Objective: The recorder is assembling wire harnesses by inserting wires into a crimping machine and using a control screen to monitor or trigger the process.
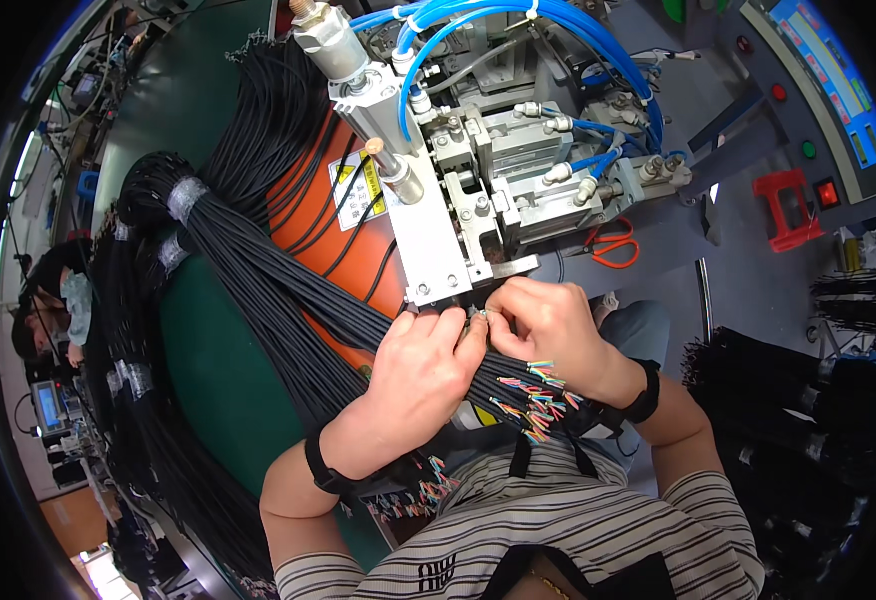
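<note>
My left hand and my right hand meet right below the front of a metal pneumatic fixture. Both are closed in a pinch, thumbs and fingertips close together. A tiny light-coloured piece shows between the fingertips; its kind is too small to make out. A thick bundle of black cables runs under my left hand and wrist from the upper left. Stripped cable ends with several coloured wires fan out below my hands, and more wire ends hang near my left forearm.
Blue air hoses arch over the fixture. Orange-handled scissors lie to its right, near a red plastic frame and a control panel with a screen. More black cable bundles hang at the right. A person sits far left.
</note>
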Demonstrator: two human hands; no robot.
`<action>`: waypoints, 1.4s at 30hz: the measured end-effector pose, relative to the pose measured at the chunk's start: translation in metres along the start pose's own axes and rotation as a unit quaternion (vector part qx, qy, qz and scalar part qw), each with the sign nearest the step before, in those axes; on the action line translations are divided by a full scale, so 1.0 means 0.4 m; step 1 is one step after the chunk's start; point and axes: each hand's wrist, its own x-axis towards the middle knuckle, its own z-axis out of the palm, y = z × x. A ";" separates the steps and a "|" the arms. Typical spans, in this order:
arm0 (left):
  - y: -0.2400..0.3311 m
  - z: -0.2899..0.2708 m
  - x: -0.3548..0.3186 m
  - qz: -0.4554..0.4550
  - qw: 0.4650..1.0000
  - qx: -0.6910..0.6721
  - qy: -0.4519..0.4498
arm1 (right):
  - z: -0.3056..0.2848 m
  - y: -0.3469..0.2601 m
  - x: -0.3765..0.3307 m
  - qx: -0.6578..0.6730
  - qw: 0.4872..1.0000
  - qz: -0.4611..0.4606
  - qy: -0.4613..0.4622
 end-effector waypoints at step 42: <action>-0.014 0.016 -0.039 -0.057 0.969 -0.196 0.141 | -0.004 -0.004 -0.049 0.615 0.756 0.215 -0.058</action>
